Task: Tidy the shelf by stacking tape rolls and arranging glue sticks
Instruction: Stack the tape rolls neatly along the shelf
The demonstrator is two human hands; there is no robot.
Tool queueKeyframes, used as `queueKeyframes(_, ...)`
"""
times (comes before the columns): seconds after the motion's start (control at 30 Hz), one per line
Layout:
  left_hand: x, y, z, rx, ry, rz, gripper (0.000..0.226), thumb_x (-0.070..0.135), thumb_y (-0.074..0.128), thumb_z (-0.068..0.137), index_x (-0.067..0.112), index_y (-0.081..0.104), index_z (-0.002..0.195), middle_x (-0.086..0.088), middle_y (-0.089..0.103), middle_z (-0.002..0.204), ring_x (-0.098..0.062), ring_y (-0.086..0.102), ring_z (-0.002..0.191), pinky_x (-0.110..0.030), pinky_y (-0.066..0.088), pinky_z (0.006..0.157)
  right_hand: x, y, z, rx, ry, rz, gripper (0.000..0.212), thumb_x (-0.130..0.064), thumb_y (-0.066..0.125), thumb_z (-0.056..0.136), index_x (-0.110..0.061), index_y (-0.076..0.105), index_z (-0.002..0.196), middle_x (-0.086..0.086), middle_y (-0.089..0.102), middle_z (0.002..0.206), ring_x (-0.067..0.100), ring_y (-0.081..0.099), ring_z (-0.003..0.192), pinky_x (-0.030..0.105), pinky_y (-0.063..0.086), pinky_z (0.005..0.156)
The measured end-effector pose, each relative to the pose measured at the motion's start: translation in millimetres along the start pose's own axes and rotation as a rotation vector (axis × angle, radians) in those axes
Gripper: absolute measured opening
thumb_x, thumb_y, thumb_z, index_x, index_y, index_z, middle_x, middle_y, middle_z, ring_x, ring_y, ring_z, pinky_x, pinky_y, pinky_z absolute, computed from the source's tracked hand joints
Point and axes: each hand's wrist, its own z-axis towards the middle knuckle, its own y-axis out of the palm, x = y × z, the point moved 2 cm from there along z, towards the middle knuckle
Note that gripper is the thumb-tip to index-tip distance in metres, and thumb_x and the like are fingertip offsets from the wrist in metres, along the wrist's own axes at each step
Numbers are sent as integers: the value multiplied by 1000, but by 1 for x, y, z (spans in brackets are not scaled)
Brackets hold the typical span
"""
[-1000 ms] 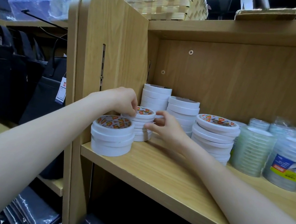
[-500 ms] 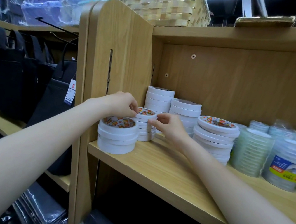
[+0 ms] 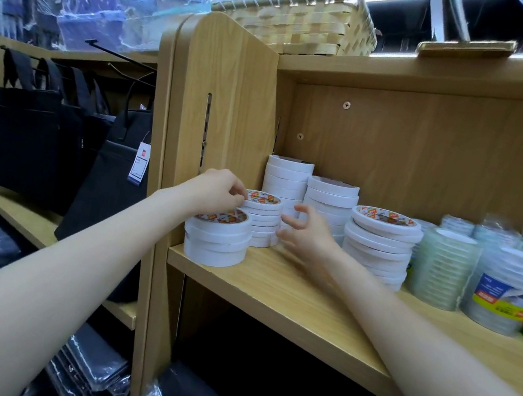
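Left hand (image 3: 217, 189) fingers curl onto the top roll's (image 3: 262, 199) rim; right hand (image 3: 307, 236) fingers spread loosely beside that stack (image 3: 263, 223), holding nothing.

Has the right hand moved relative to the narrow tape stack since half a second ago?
Yes. The right hand has drawn back rightward from the narrow tape stack: its upper fingers, earlier on the top roll, now stand clear.
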Motion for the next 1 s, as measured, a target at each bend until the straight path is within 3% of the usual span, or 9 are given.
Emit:
queueKeyframes(0.17,-2,3,-6,6,-11,-20,32,23,42,98,16,56,126,-5,57,127,-19,56,109,-28,46,87,-5,18,-6,137,-132,-420,56,-6,75,71,-8,44,118,10,59,113,22,54,100,28,42,78)
queueKeyframes(0.33,-1,3,-15,142,2,-57,30,18,43,95,16,60,119,-8,63,117,-21,62,96,-31,51,82,-5,8,-13,114,-104,-446,58,-11,72,77,-8,42,127,12,55,120,25,54,108,29,42,83)
queueKeyframes(0.4,3,1,-18,238,33,-87,30,14,41,94,16,63,115,-7,65,112,-21,62,95,-35,51,83,-11,-12,-28,181,-135,-423,53,-8,67,80,-9,43,126,12,57,118,24,55,106,30,45,87)
queueKeyframes(0.5,16,5,-18,293,82,-113,29,11,42,93,14,64,112,-6,63,114,-22,58,100,-34,47,86,-27,-53,-61,305,-322,-406,35,-1,61,80,-7,53,113,6,61,101,19,59,92,16,43,75)
queueKeyframes(0.6,27,16,-16,226,118,-60,31,11,43,93,14,61,118,-7,58,122,-23,51,111,-29,42,86,-45,-95,-87,460,-517,-527,22,1,61,80,-6,60,101,5,62,92,17,59,85,6,41,69)
queueKeyframes(0.67,32,23,-16,206,140,-43,33,10,41,93,14,59,120,-7,56,124,-22,49,115,-28,39,86,-41,-122,-89,495,-445,-686,29,-7,64,80,-7,57,108,9,59,105,23,56,99,19,43,84)
queueKeyframes(0.73,33,28,-15,193,139,3,34,10,41,93,15,58,122,-7,56,125,-24,49,114,-33,42,90,-28,-135,-88,418,-272,-838,46,-17,68,80,-8,50,121,14,49,120,28,47,115,31,36,94)
queueKeyframes(0.9,30,28,-11,211,96,8,36,11,42,91,17,56,124,-9,55,126,-27,48,115,-37,43,89,-11,-123,-87,290,-237,-950,68,-23,69,81,-12,33,137,16,30,132,31,27,127,33,25,104)
queueKeyframes(1.0,25,20,-11,233,48,13,35,13,43,91,15,55,124,-11,55,123,-28,48,113,-35,43,85,-2,-111,-94,237,-274,-987,84,-21,69,81,-15,16,146,18,6,149,32,9,139,34,13,113)
